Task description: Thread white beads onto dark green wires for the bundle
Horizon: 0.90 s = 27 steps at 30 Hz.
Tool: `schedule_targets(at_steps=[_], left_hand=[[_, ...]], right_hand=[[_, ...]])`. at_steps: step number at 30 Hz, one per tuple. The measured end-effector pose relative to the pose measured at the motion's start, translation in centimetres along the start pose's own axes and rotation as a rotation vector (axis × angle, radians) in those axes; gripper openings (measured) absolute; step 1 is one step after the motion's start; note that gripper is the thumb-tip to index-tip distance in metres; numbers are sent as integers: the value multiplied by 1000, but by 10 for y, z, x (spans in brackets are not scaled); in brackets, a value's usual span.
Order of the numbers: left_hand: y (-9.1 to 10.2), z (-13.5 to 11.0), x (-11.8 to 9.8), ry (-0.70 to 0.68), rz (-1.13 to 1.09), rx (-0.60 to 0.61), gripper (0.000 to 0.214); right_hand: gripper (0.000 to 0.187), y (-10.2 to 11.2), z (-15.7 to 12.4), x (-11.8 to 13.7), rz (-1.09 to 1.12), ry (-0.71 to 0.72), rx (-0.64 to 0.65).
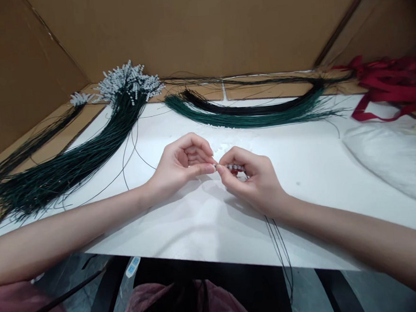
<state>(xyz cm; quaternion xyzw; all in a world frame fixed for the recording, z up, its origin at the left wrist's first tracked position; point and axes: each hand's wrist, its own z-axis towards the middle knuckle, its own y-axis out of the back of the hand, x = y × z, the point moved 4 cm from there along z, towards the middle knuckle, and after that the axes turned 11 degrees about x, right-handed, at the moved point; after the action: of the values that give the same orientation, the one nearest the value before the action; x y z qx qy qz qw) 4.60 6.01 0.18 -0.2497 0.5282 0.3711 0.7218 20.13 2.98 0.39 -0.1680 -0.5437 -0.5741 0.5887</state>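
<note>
1. Right hand (255, 174) grips a white-beaded wire (234, 167) over the middle of the counter (312, 167); dark strands (281, 248) hang past the front edge.
2. Left hand (176, 165) pinches the wire's tip.
3. Green-stemmed bundle (94, 154) lies along the left edge.

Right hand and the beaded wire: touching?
Touching. The head view shows the beaded wire held within the curled fingers of the right hand.

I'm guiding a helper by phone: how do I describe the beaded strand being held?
Start at the white tabletop, then find the right hand near its middle. In that hand is the beaded strand, showing a short row of white beads. Unlike the bundled white-tipped stems on the left, it is held.
</note>
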Motion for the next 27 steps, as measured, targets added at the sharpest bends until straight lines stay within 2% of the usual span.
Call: schedule_targets(at_steps=[5,11,18,27], left_hand=[[-2,-2,-3,0,112,-1,26],[-4,-3,-11,-69,329,-24,16],[-4,-2,-11,-51,293,-19,19],[-2,-2,-5,-26,226,-19,28]], right_hand=[[11,0,-1,0,-28,6,29],[9,0,-1,0,-48,-19,50],[9,1,1,-2,10,-91,12],[8,-1,1,1,-113,1,50]])
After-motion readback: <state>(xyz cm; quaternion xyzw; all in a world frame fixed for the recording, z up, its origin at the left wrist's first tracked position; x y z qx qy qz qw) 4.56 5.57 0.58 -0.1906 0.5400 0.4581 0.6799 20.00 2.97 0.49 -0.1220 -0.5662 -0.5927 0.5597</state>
